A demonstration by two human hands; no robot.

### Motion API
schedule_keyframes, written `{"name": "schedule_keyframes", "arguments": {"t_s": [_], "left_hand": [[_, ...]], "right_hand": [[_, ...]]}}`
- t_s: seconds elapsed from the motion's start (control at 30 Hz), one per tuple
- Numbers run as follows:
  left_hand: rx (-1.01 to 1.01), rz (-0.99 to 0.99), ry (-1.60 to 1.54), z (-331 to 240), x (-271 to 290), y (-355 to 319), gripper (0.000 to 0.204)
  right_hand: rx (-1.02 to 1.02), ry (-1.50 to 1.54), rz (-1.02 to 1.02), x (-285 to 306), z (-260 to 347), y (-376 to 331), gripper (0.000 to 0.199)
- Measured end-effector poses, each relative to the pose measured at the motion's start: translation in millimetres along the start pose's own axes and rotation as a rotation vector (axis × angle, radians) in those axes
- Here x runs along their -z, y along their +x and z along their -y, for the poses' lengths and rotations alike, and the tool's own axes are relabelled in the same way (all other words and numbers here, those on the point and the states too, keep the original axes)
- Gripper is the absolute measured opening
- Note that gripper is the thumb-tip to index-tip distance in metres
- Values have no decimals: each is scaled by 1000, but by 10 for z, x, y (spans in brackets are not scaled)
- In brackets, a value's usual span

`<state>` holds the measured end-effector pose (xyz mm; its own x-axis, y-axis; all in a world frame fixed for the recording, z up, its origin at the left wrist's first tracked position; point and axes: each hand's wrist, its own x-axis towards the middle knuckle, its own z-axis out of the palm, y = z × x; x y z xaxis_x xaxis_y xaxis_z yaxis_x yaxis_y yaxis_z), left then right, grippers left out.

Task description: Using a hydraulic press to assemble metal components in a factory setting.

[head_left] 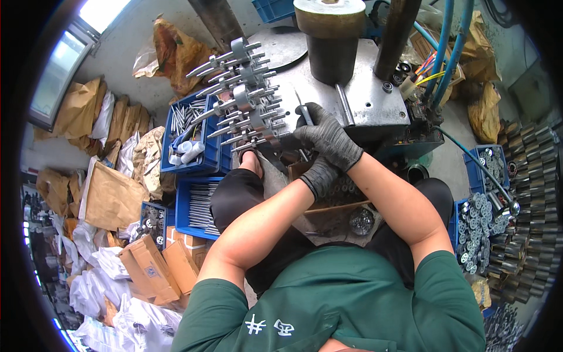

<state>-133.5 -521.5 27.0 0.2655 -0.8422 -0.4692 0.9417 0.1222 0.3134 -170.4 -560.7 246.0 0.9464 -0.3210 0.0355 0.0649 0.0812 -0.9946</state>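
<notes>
My right hand (328,134), in a dark grey glove, is at the near edge of a steel machine table (366,64). Its fingers close round a slim metal rod (302,110) with a pointed end directed away from me. Just below it is my left hand (320,176), gloved too; its fingers are hidden beneath the right hand and in shadow. Another metal rod (345,105) lies on the table to the right of my hands. To their left stands a stack of grey metal wheels with shafts through them (249,100).
A thick steel press column (333,56) rises from the table. Blue bins (183,167) of shafts and parts stand at left, with paper sacks (111,196) and cardboard boxes (149,270) beyond. At right are gear wheels (474,229), stacked metal cylinders (528,205) and blue hoses (448,50).
</notes>
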Motion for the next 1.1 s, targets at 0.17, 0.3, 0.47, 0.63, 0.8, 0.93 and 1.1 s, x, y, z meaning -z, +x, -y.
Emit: {"name": "schedule_keyframes", "arguments": {"t_s": [0.17,0.3,0.47,0.63,0.8,0.93,1.1], "left_hand": [[-44,42,397,-14,-572,-314,34],[-26,82,629,-82,-1059,-730,19],[-190,235,414,2,-761,-475,18],[-371,212,1004,49,-588,-330,24],[-400,141,1106,51,-642,-354,22],[-614,168,1374,-22,-770,-510,17],[-163,22,742,-260,-1238,-1091,20]], "right_hand": [[235,-83,-186,-22,143,328,26],[323,-401,-214,-187,274,561,31],[447,-362,-229,-270,156,741,38],[398,-542,-168,-283,360,654,29],[410,-543,-142,-225,394,661,28],[416,-591,-151,-158,394,635,27],[-149,138,-100,305,606,64,38]]}}
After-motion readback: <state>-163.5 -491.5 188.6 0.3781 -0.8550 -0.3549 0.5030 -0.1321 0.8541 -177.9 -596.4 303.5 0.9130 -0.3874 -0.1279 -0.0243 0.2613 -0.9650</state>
